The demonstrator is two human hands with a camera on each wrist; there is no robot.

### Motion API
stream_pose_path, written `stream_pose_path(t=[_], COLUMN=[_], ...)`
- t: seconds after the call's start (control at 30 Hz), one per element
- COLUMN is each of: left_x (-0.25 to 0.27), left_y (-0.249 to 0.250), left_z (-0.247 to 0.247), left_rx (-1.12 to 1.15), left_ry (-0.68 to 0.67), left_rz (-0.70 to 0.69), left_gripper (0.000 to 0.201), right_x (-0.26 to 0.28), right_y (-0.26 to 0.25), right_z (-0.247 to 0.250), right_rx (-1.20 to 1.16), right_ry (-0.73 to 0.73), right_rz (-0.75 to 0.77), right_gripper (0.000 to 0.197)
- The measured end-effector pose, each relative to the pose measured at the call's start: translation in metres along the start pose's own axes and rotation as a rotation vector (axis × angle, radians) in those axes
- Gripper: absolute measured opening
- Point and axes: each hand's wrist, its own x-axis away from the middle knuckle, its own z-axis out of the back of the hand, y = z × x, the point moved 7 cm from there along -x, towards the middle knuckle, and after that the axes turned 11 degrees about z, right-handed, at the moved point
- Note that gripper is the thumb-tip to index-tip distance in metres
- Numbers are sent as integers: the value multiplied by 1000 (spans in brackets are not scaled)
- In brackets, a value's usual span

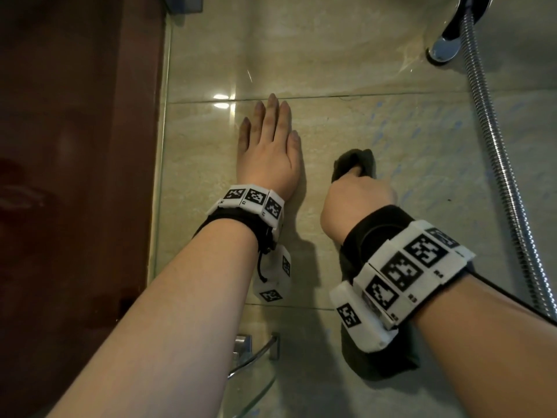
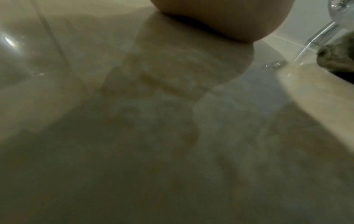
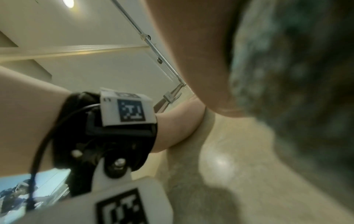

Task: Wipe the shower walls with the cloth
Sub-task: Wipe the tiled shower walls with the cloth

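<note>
The tiled wall (image 1: 346, 125) is best wiped in overlapping strokes under even pressure. The left hand (image 1: 268, 158) is laid flat against it, fingers straight and together. The dark cloth (image 1: 355, 164) is bunched in the right hand (image 1: 355, 200), just beside.

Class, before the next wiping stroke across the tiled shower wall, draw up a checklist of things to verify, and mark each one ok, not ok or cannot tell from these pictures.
1. Cloth gripped by the right hand: ok, the fingers curl round it.
2. Cloth against the wall: ok, it looks pressed to the tile.
3. Left hand bracing: ok, flat on the tile beside the glass panel, fingers straight.
4. Left hand apart from the cloth: ok, a gap of bare tile shows.
5. Shower hose out of the way: ok for now, it hangs to the right of the cloth.
6. Wall wet or dry: cannot tell, only glare shows.
</note>
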Motion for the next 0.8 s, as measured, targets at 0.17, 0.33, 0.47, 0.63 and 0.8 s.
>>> stream_pose_path(t=[0.17,0.33,0.47,0.63,0.8], left_x=[14,36,46,50,51], left_y=[0,-5,-8,-8,-8], left_z=[-7,-12,-13,-13,-13], left_rx=[-2,-16,-36,-27,-14], left_ry=[-19,-63,-74,-68,-58], left_rz=[36,7,9,18,17], left_gripper=[53,55,54,54,54], right_x=[8,10,5,9,13], right_y=[-14,-14,-1,9,-5], right_z=[-19,-13,-7,-15,-38], right_rx=[25,12,-42,-27,-45], right_ry=[-49,-41,-22,-41,-79], right_rz=[56,66,18,-12,-19], right_gripper=[60,60,59,63,69])
